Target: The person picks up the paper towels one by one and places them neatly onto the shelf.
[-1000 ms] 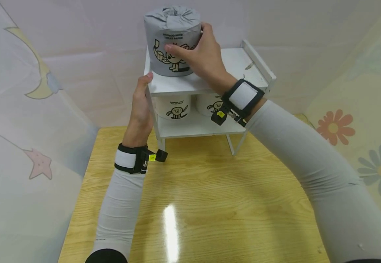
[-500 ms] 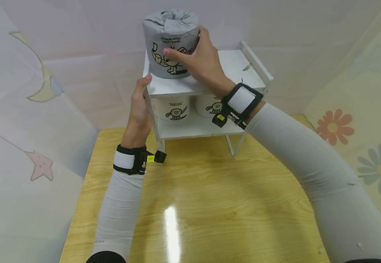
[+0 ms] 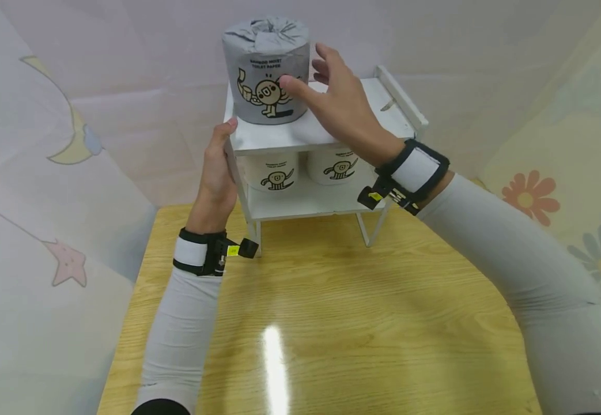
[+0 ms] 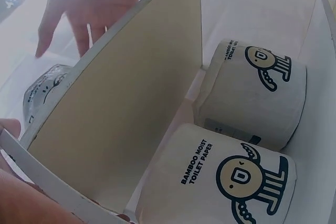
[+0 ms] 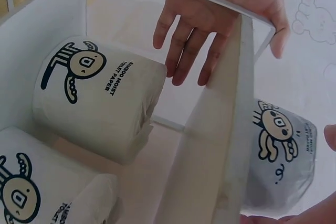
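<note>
A grey-wrapped toilet roll (image 3: 269, 75) stands upright at the left end of the white shelf's upper board (image 3: 284, 135). My right hand (image 3: 344, 101) is just to its right, fingers loosely spread and holding nothing. In the head view its thumb overlaps the roll; the left wrist view shows this hand (image 4: 94, 3) apart from it. My left hand (image 3: 218, 173) holds the shelf's left side, thumb over the rim. Its fingers (image 5: 181, 51) run straight along the outside in the right wrist view.
Two white-wrapped toilet rolls, the left one (image 3: 274, 173) and the right one (image 3: 333, 167), stand on the lower board. The shelf stands at the back of a wooden table (image 3: 331, 311). A pale patterned backdrop (image 3: 124, 104) encloses it behind and at both sides.
My right hand has let go of the grey toilet roll and moved right, its fingers loosening. The roll stays on the upper board. My left hand keeps its place on the shelf's side.
</note>
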Available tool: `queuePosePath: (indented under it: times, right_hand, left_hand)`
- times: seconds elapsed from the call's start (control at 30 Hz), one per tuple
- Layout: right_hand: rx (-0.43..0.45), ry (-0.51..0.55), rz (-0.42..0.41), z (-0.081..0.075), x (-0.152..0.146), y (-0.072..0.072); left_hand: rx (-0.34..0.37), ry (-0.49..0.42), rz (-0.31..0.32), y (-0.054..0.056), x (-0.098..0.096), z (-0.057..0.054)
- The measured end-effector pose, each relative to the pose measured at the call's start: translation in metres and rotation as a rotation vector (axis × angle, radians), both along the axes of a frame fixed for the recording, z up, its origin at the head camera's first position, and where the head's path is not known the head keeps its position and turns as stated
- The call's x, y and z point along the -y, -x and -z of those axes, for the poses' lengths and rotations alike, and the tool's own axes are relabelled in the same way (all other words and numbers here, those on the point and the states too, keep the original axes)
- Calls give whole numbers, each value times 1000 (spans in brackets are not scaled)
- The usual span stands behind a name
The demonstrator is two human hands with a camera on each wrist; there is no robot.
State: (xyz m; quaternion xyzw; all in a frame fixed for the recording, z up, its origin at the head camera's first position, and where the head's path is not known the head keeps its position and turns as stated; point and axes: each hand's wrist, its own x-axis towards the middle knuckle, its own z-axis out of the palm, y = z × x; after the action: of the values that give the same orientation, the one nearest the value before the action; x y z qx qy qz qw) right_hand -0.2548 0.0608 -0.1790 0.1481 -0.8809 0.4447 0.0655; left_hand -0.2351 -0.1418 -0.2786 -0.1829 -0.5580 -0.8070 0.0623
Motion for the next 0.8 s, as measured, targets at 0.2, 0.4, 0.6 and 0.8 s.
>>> queuePosePath:
  times: [0.2, 0.4, 0.6, 0.8]
  right_hand:
    - [-42, -29, -65, 3, -19, -20]
    - [-86, -43, -161, 8, -40, -43]
    - [-167, -127, -201, 28, -63, -66]
    - [-385, -196, -245, 43, -83, -90]
  left_hand:
    - [31, 93, -86, -7, 8, -1]
    - [55, 191, -183, -20, 16, -5]
    - [121, 312, -221, -37, 26, -7]
    - [152, 492, -262, -60, 44, -4]
